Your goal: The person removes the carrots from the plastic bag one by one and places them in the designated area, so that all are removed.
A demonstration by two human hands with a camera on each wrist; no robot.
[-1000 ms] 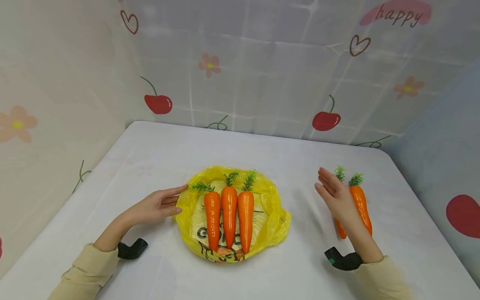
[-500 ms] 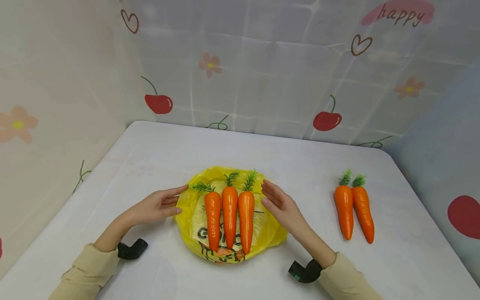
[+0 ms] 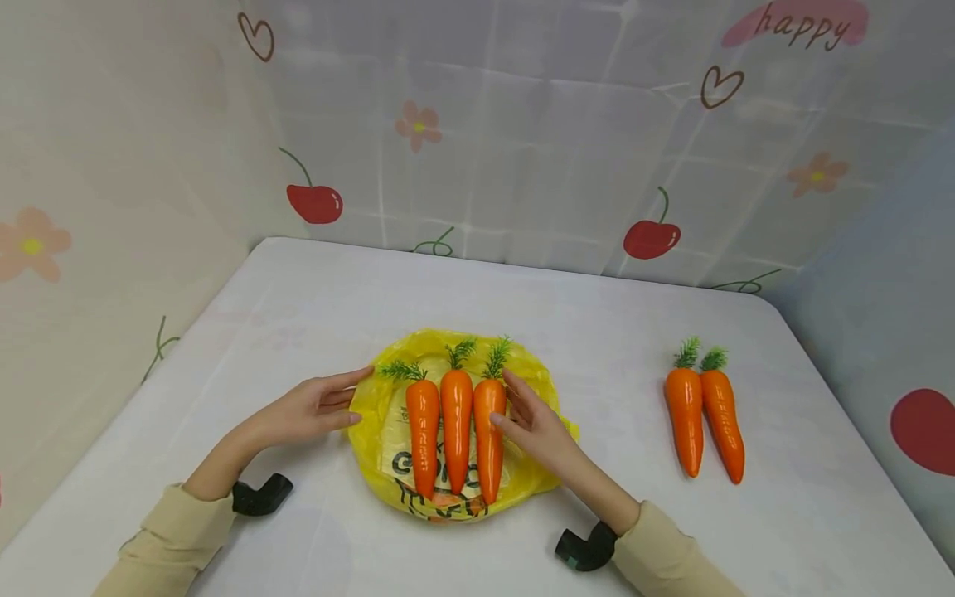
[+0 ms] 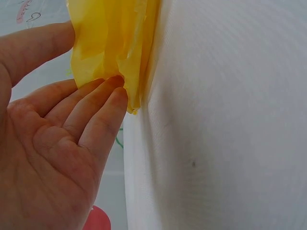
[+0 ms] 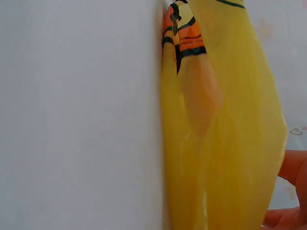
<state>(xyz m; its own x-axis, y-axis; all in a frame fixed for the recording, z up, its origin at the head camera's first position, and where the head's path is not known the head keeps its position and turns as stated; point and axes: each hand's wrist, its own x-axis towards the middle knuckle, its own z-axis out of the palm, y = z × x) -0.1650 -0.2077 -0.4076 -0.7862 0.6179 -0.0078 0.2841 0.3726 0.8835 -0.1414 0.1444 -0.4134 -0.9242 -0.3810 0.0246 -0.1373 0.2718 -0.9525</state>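
A crumpled yellow plastic bag (image 3: 548, 464), spread round with dark lettering, lies mid-table in the head view. Three orange carrots with green tops lie side by side on it: a left carrot (image 3: 423, 431), a middle carrot (image 3: 456, 427) and a right carrot (image 3: 489, 448). My left hand (image 3: 302, 409) rests against the bag's left edge; the left wrist view shows its extended fingers (image 4: 103, 115) touching the plastic, thumb apart. My right hand (image 3: 540, 431) is over the bag's right side, thumb and fingertips at the right carrot. Whether they press it cannot be told.
Two more carrots, one on the left (image 3: 684, 423) and one on the right (image 3: 722, 427), lie on the white table (image 3: 597, 332) at the right. A patterned backdrop (image 3: 522, 149) rises behind the table's far edge.
My right hand has moved left from above the two carrots at the right to the right carrot on the bag. My left hand stays at the bag's edge.
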